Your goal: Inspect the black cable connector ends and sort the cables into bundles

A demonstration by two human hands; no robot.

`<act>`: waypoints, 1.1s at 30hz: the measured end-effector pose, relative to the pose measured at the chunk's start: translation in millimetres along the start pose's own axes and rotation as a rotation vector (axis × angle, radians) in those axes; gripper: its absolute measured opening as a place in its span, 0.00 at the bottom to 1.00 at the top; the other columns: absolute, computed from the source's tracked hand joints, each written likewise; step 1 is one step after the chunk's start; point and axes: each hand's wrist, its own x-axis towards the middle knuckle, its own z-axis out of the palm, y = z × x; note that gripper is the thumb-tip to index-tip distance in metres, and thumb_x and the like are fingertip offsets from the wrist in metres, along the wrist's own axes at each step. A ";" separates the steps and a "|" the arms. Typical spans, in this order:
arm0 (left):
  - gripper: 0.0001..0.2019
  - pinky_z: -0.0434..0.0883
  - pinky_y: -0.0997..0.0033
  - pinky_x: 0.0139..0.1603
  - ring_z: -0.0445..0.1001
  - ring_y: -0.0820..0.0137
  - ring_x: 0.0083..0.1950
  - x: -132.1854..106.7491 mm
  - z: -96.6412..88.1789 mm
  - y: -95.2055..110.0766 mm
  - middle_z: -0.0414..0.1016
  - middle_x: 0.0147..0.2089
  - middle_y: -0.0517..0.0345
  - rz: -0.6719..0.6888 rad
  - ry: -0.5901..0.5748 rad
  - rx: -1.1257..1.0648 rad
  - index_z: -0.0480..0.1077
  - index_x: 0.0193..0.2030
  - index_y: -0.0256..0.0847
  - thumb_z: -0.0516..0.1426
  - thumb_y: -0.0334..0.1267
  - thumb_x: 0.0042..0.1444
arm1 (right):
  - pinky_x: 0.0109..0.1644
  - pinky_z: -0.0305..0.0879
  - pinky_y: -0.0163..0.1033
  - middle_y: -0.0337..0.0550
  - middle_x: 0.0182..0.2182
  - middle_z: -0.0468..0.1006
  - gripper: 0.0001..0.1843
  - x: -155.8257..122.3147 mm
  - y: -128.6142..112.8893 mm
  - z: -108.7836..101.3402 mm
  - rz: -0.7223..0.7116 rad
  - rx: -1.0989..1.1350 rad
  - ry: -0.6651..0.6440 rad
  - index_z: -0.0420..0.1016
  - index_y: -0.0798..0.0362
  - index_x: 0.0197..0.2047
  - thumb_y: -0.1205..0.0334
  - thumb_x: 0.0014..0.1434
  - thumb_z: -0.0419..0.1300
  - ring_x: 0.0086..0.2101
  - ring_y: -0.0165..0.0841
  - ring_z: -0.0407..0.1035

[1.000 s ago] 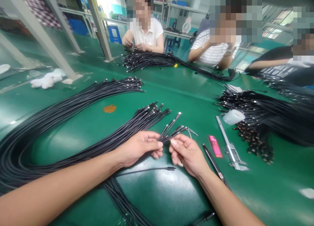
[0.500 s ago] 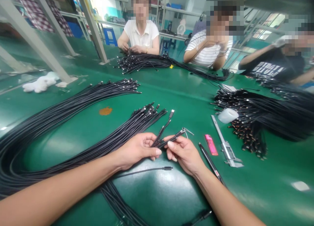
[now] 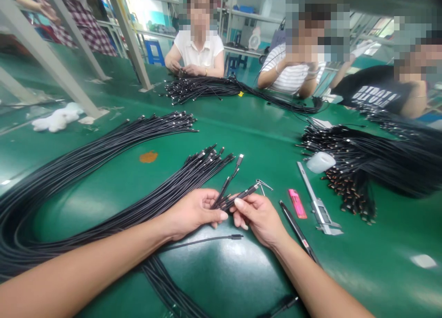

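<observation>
My left hand is closed around several black cables, whose metal-tipped plugs stick up past the fingers. Close beside it, my right hand pinches cable ends between thumb and fingers, their plugs pointing up and to the right. Just beyond those plugs lie thin metal pins. A large bundle of black cables runs under and behind my left hand, curving round at the left. One loose cable plug lies on the green table below my hands.
Right of my hand lie a black pen, a pink lighter-like object and a caliper. A translucent white piece rests by a heap of cables. Across the table, co-workers sit near more cables. Metal posts stand left.
My right fingers have shifted slightly on the cable ends, and the plugs have turned a little. Across the table, the co-worker in black has leaned and moved an arm.
</observation>
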 end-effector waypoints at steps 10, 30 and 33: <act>0.15 0.71 0.74 0.31 0.70 0.73 0.33 1.1 -1.4 -2.9 0.73 0.34 0.57 0.064 -0.001 -0.037 0.69 0.37 0.35 0.68 0.40 0.50 | 0.17 0.56 0.30 0.41 0.15 0.76 0.19 -1.6 -1.2 6.2 -0.008 -0.043 0.083 0.78 0.58 0.31 0.47 0.58 0.67 0.13 0.25 0.62; 0.15 0.72 0.71 0.34 0.74 0.72 0.29 0.0 -4.2 -2.9 0.78 0.30 0.53 0.024 -0.031 0.004 0.69 0.39 0.34 0.66 0.42 0.54 | 0.20 0.46 0.29 0.30 0.17 0.65 0.19 0.0 -4.6 2.3 -0.059 0.113 0.166 0.67 0.54 0.28 0.51 0.55 0.70 0.17 0.22 0.55; 0.15 0.73 0.70 0.37 0.75 0.71 0.32 0.0 -3.5 -2.2 0.78 0.32 0.53 0.033 -0.010 -0.027 0.69 0.39 0.34 0.66 0.41 0.53 | 0.20 0.46 0.29 0.30 0.18 0.65 0.17 0.0 -4.6 2.1 -0.050 0.124 0.150 0.68 0.53 0.29 0.52 0.55 0.69 0.17 0.22 0.56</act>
